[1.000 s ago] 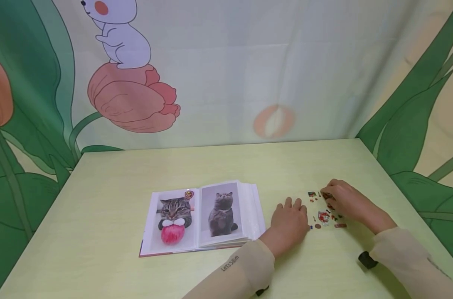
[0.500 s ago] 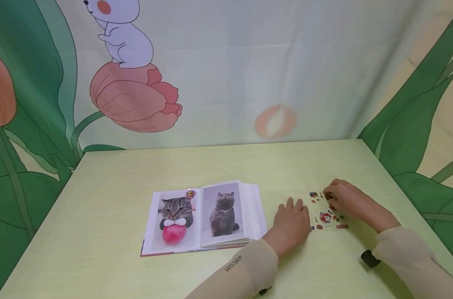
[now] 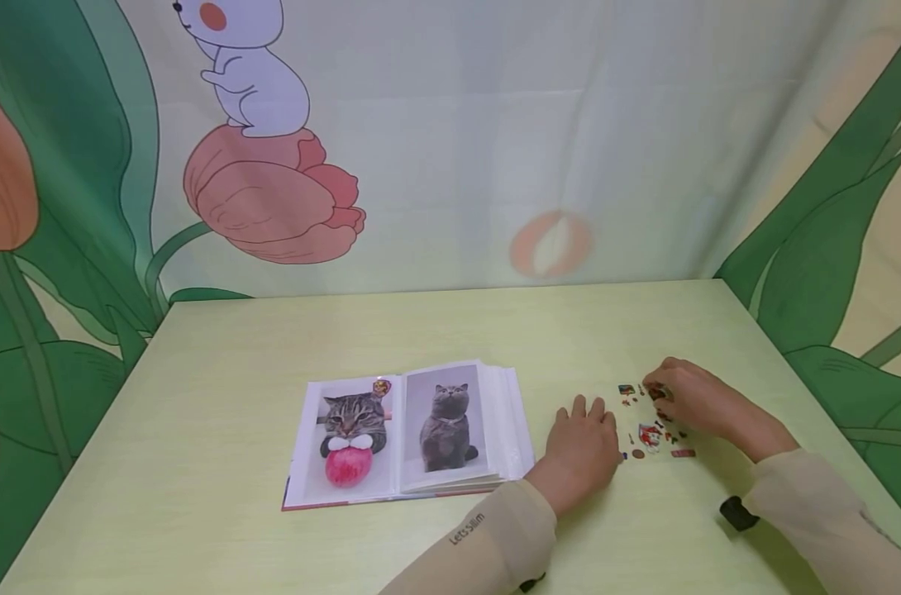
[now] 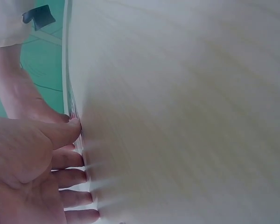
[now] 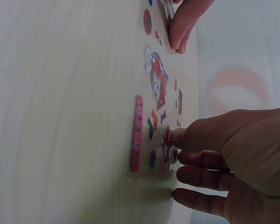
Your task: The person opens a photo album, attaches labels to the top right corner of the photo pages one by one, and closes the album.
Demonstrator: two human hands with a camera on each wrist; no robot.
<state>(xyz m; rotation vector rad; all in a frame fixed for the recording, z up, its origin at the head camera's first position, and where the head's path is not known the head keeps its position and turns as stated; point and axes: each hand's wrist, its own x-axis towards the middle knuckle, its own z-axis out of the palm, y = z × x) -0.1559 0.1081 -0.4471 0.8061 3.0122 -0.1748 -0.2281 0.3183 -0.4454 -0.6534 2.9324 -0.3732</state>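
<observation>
A clear sticker sheet with several small colourful stickers lies on the right of the table. My right hand bends over its far right part. Thumb and forefinger pinch a small dark and red sticker there, while the other fingers reach down past it. My left hand rests palm down at the sheet's left edge, fingers nearly straight and a little spread. Between the hands shows a larger red and white cartoon puppy sticker. A long pink sticker lies at the sheet's near right corner.
Left of the hands, a photo album lies open at two cat pictures. A small round badge-like sticker sits on its left page, at the cat's ear. A printed curtain hangs behind the table's far edge.
The head view has shifted slightly, so everything sits a little further right in it. Both hands keep their places at the sheet; more of the dark sticker shows between the right fingers.
</observation>
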